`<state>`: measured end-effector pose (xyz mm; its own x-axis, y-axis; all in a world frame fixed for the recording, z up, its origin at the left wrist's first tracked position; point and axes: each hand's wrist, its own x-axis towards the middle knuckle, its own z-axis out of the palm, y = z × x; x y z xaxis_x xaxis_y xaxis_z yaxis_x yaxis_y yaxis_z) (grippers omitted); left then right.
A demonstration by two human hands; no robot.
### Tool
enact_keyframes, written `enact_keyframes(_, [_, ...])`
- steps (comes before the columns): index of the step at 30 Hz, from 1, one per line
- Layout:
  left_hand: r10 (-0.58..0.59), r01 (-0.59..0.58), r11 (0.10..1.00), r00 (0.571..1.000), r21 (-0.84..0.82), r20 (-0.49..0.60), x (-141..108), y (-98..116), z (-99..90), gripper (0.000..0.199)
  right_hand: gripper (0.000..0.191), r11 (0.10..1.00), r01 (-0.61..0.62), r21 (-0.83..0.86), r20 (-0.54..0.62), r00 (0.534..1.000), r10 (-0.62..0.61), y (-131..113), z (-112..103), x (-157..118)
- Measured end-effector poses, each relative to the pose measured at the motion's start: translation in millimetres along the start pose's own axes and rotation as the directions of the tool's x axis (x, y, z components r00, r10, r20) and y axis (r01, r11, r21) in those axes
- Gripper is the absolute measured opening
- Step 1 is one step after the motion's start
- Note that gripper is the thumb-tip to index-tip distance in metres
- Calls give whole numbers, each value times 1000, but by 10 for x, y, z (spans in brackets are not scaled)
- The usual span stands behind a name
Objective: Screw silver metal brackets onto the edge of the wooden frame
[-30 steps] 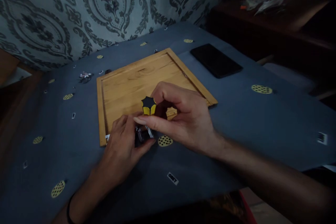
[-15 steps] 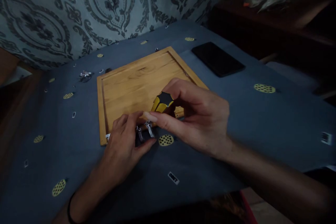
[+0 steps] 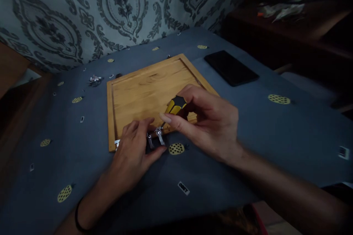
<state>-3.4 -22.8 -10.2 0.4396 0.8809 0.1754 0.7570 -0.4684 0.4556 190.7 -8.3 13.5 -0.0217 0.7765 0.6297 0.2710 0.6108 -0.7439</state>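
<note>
A framed wooden panel (image 3: 149,90) lies flat on the table. In my right hand (image 3: 209,121) is a yellow and black screwdriver (image 3: 175,105), pinched by its handle between thumb and fingers and tilted. Its thin shaft runs down to a small shiny metal fitting (image 3: 160,136) at the panel's near edge. Beside that sits a second, similar metal fitting (image 3: 149,141). My left hand (image 3: 134,147) rests over the near edge, fingers on the panel and thumb stretched out in front of the fittings. Another metal piece (image 3: 117,143) shows partly behind it at the near left corner.
A dark blue patterned cloth (image 3: 217,191) covers the table. A flat black tablet-like object (image 3: 231,68) lies right of the panel. Small metal parts (image 3: 95,80) are heaped at the left. Behind stands a patterned wall (image 3: 121,7); dark furniture (image 3: 248,25) is at the right.
The whole view has shifted slightly, so the scene appears a little lower and further right. My right hand has turned slightly with the screwdriver, and its shaft now shows. My left hand stays in place.
</note>
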Motion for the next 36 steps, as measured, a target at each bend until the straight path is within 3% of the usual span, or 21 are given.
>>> enact_keyframes(8, [-3, 3, 999, 1000, -42, -5, 5, 15, -7, 55, 28, 998, -27, -62, 41, 999, 30, 19, 23, 28])
enact_keyframes(15, [-18, 19, 999, 1000, -41, 16, 3, 9, -26, 55, 30, 986, 68, -150, 109, 993, -52, -20, 12, 72])
enact_keyframes(19, [-15, 10, 998, 997, -61, -74, 62, 57, -237, 44, 33, 983, 88, -162, 135, 989, -67, -43, 14, 80])
enact_keyframes(24, [97, -132, 976, 976, -172, -194, 244, 248, -574, 36, 28, 976, 143, -162, 137, 983, -121, -33, 5, 83])
enact_keyframes(28, [139, -193, 932, 972, -306, -190, 365, 405, -667, 27, 29, 977, 161, -140, 145, 979, -141, -26, 1, 89])
enact_keyframes(36, [252, -272, 961, 937, -55, -241, 420, 540, -642, 5, 25, 981, 129, -145, 129, 985, -110, -28, 61, 74])
